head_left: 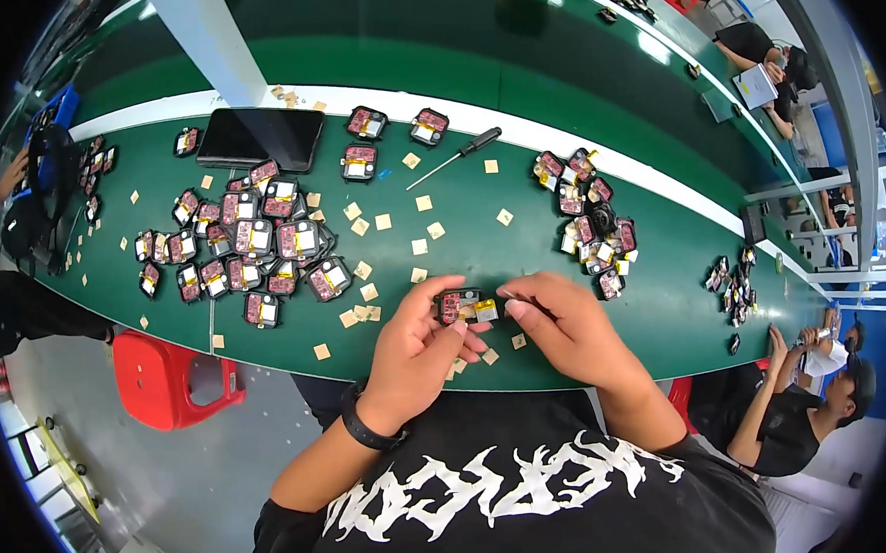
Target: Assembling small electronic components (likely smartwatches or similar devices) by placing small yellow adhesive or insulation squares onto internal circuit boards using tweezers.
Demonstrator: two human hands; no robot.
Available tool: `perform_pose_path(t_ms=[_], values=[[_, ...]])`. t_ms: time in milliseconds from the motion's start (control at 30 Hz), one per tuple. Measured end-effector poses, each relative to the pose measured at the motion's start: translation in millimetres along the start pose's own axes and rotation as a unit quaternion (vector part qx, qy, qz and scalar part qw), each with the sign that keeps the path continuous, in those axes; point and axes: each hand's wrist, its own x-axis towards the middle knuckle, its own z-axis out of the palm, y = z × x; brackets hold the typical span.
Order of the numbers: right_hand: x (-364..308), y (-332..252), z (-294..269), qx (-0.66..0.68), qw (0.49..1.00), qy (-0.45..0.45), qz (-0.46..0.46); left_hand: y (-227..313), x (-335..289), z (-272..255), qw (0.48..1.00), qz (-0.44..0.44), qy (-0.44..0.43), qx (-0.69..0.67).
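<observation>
Fingers of the left hand (407,353) are closed around a small black-cased electronic module (460,308), which sits between the two hands just above the near edge of the green tabletop (462,250). Thumb and forefinger of the right hand (566,328) come nearly together beside the module's right end; whether they pinch anything I cannot tell. Beige squares (419,247) lie scattered close around the grip, mostly beyond it and to its left. Further left spreads a large heap of similar modules (253,236); right of the grip and beyond is a smaller cluster (571,201). A screwdriver (480,139) lies straight beyond the hands, with a dark flat slab (255,136) beyond and left. Low to the left, a red stool (158,377) stands on grey floor (271,426). Past everything run a white strip (606,143), a pale post (205,39) and another green surface (400,28). A co-worker (792,428) sits far right. The left fingers hide part of the module; another person (49,307), far left, is cut by the dark rim, and distant modules blur together.
</observation>
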Motion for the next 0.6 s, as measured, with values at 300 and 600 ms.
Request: perform_pose_path(t_ms=[300,600], values=[[-12,-12,10,0.285,0.929,0.012,0.235,-6,-3,6,1.000,0.012,0.023,0.017],[-10,-13,19,0.296,0.914,-0.006,0.279,-6,-1,12,0.994,0.079,0.074,0.006]])
